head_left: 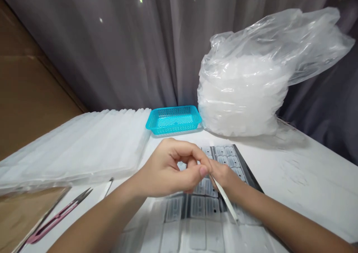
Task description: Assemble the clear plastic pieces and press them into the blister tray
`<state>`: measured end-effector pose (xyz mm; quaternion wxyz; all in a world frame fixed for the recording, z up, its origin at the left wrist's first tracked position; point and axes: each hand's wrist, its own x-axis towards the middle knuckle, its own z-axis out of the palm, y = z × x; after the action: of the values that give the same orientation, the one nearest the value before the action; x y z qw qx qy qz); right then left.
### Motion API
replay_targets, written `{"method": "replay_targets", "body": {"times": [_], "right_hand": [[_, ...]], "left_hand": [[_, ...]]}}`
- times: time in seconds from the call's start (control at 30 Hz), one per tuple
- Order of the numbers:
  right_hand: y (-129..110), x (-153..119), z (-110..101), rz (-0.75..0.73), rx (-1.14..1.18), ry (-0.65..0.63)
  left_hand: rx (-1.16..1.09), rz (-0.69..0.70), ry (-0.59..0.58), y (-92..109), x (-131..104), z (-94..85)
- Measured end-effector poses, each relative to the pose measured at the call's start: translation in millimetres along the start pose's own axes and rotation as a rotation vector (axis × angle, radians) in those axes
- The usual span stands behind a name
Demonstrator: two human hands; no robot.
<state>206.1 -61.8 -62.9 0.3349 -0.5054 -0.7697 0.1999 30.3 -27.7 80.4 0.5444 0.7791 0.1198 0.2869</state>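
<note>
My left hand reaches in from the lower left with thumb and forefinger pinched together. At the fingertips is the upper end of a thin white strip, which slants down to the right. My right hand lies just behind, close against the left fingertips; its fingers are mostly hidden. Under both hands lies a translucent moulded plastic sheet with rows of small rectangular shapes, over a dark backing. Some of the shapes show dark dots.
A blue mesh basket stands at the back. Right of it is a clear bag of stacked white pieces. White ribbed packs lie left. Pink-handled tweezers and brown cardboard lie at front left of the white table.
</note>
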Motion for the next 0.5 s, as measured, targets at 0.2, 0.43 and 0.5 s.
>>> {"method": "replay_targets", "body": {"times": [0.2,0.43,0.5], "right_hand": [[12,15,10,0.017,-0.016,0.118],[38,22,-33,0.262,-0.021,0.424],[36,18,-41,0.330,0.092,0.391]], "left_hand": [[-0.021,-0.094,-0.014,-7,-3,-4.5],[-0.016,-0.042,-0.033,-9,-1,-8.0],[-0.050,0.013,-0.036,-10,-11,-8.1]]}}
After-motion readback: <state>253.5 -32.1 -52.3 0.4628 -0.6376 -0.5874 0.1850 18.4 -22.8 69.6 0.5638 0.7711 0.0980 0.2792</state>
